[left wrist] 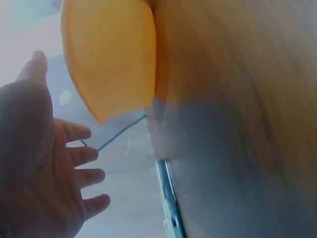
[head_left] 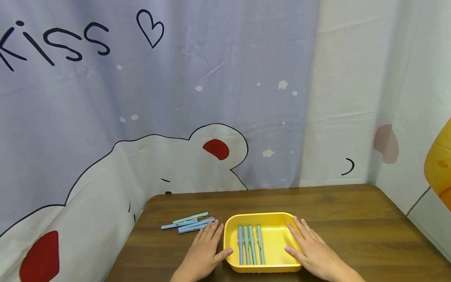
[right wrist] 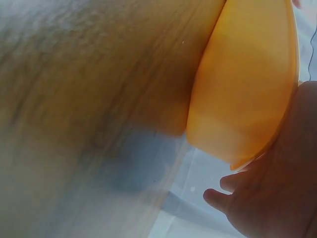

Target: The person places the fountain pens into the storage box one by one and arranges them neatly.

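A yellow tray (head_left: 282, 269) stands near the front of the table. Inside its left half lie one blue pen (head_left: 240, 244) and three pale green pens (head_left: 251, 244), side by side and lengthwise. My left hand (head_left: 204, 254) is spread beside the tray's left wall, with the thumb at the rim. In the left wrist view, this left hand (left wrist: 47, 168) has extended fingers and holds nothing. Across the tray's right rim rests my right hand (head_left: 315, 252), its fingers straight. In the right wrist view, the right hand (right wrist: 277, 198) is against the tray's outer wall (right wrist: 242, 84).
Left of the tray, just beyond my left fingertips, lies a loose pile of blue pens (head_left: 179, 225) and a green pen (head_left: 190, 217). The brown wooden table (head_left: 352, 219) ends at a printed curtain (head_left: 267, 117) behind and at the sides.
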Motion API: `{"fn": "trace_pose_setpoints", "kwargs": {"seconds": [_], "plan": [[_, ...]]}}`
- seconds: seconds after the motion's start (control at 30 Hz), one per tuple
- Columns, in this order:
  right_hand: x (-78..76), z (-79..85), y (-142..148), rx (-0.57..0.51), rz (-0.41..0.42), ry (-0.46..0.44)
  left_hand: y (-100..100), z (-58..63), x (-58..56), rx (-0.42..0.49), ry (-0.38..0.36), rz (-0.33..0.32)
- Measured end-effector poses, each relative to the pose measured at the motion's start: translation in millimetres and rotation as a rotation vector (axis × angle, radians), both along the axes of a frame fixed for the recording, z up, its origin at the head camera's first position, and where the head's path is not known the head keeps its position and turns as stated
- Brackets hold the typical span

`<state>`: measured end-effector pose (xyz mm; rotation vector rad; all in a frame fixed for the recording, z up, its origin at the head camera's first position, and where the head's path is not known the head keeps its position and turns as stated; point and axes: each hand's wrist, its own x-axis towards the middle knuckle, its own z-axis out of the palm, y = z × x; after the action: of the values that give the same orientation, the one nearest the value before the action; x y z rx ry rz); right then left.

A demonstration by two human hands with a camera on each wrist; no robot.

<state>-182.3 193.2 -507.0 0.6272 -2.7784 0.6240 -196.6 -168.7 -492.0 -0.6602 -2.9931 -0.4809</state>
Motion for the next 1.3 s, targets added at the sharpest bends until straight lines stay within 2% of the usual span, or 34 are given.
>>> {"fn": "trace_pose_setpoints", "kwargs": {"seconds": [0.13,0.3,0.5,0.73,0.9,1.3], "plan": [[0.5,-1.0,2,-0.014,-0.008,-0.026,-10,-1.2,-4.3,-0.021,0.046,0.029],[-0.4,-1.5,3,-0.007,-0.006,-0.004,-22,-4.4,-12.1,-0.056,0.093,0.07],[-0.4,-2.6,5,-0.002,0.0,0.018,-35,-8.7,-20.0,-0.07,0.112,0.112],[-0.1,-3.2,6,0.001,0.003,-0.018,-48,-14.5,-29.0,-0.123,0.181,0.148],[-0.6,-1.3,7,0.0,0.007,-0.011,-53,-17.1,-36.3,-0.14,0.18,0.167],[-0.8,-2.7,7,0.003,0.014,-0.01,-59,-22.4,-48.2,-0.186,0.168,0.164]]}}
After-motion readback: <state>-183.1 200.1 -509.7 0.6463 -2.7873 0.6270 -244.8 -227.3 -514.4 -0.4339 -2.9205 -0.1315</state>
